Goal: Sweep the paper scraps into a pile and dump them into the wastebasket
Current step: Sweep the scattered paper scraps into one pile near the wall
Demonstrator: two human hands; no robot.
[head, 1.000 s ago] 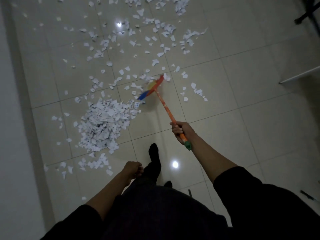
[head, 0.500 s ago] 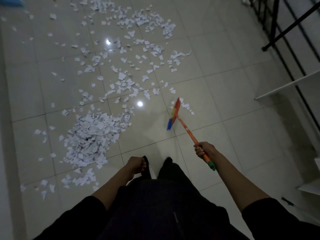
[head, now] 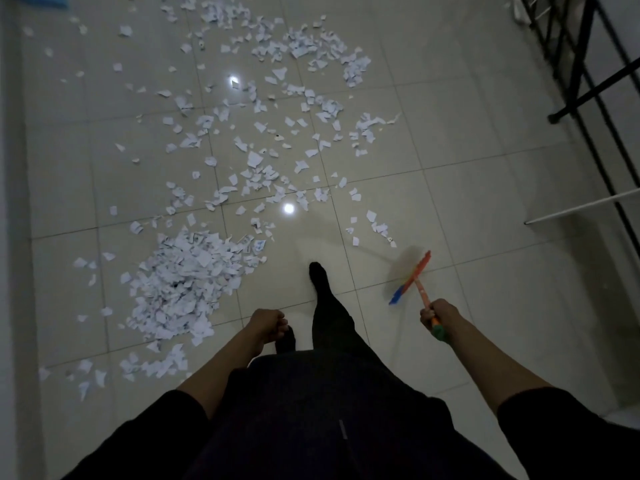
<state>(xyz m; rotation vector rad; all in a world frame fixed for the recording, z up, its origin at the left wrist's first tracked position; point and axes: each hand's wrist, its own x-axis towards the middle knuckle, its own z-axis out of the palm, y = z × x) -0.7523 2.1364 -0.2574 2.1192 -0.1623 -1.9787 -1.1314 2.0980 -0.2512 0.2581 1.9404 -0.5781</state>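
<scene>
My right hand (head: 437, 311) grips the orange handle of a small broom (head: 412, 277) with a red, yellow and blue head, held just above the floor at the right. White paper scraps lie in a dense pile (head: 183, 282) on the tiled floor at left centre. Many loose scraps (head: 270, 133) are scattered over the tiles beyond it, and a few scraps (head: 377, 226) lie just ahead of the broom head. My left hand (head: 268, 325) hangs in front of my body with fingers curled, holding nothing. No wastebasket is recognisable.
A black metal frame (head: 585, 77) with a white bar (head: 581, 206) stands at the right edge. A wall (head: 12, 237) runs along the left. A blue object (head: 45, 0) shows at the top left corner. My dark-socked foot (head: 320, 277) is stepped forward between pile and broom.
The broom has swung from the pile's right edge out to the right and closer to me. My view has shifted forward and one foot has stepped ahead. My left hand stays curled.
</scene>
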